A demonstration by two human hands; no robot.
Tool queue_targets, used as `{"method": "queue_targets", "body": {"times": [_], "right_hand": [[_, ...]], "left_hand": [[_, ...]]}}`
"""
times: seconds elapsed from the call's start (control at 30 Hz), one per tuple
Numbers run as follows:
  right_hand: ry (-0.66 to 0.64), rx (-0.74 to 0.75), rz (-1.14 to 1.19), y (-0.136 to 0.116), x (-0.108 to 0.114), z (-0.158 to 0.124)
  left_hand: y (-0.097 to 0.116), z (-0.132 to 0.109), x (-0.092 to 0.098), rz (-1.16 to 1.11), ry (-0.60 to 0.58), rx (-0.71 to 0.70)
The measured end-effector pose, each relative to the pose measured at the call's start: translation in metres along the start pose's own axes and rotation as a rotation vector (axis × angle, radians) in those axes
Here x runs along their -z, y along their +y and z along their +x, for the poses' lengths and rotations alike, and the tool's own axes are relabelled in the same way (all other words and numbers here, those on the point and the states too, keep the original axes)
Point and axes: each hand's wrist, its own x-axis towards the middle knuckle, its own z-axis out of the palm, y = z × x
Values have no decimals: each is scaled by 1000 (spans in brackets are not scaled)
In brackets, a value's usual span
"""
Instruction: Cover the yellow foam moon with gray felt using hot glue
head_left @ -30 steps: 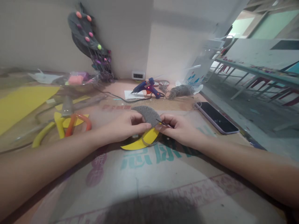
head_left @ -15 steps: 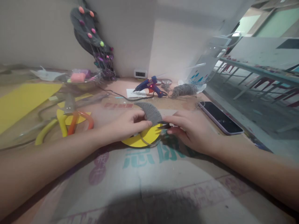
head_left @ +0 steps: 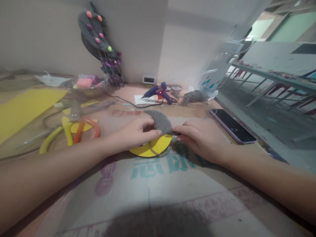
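Note:
My left hand (head_left: 138,133) pinches a yellow crescent-shaped piece (head_left: 154,146) whose upper part is wrapped in grey yarn (head_left: 160,121). Held just above the table, the piece points its wrapped end up and away from me. My right hand (head_left: 201,136) is closed on small dark snips (head_left: 175,133), whose tip touches the grey wrapping at its lower right edge. A loose strand of grey yarn curls under the yellow part.
A blue hot glue gun (head_left: 159,92) with its cord, a hank of grey yarn (head_left: 194,96) and a phone (head_left: 233,125) lie beyond my hands. Orange and yellow scissors (head_left: 79,126) and yellow sheets (head_left: 22,107) lie left. A grey decorated ornament (head_left: 98,39) leans in the corner.
My right hand drew back from the wrapped piece with the snips, then brought their tip to the wrapping's edge again. The crescent lowered slightly and the view shifted a little.

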Motion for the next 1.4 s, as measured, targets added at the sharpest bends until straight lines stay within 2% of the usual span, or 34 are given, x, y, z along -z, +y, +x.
{"method": "queue_targets", "body": {"times": [0.47,0.9,1.4], "right_hand": [[17,61,-84,1,-2,-1],[70,80,-85,0,0,0],[47,89,-108,2,-3,-1]], "left_hand": [[-6,1,-1,3,-49,-66],[-7,2,0,45,-62,-67],[-7,2,-1,44,-67,-40]]}}
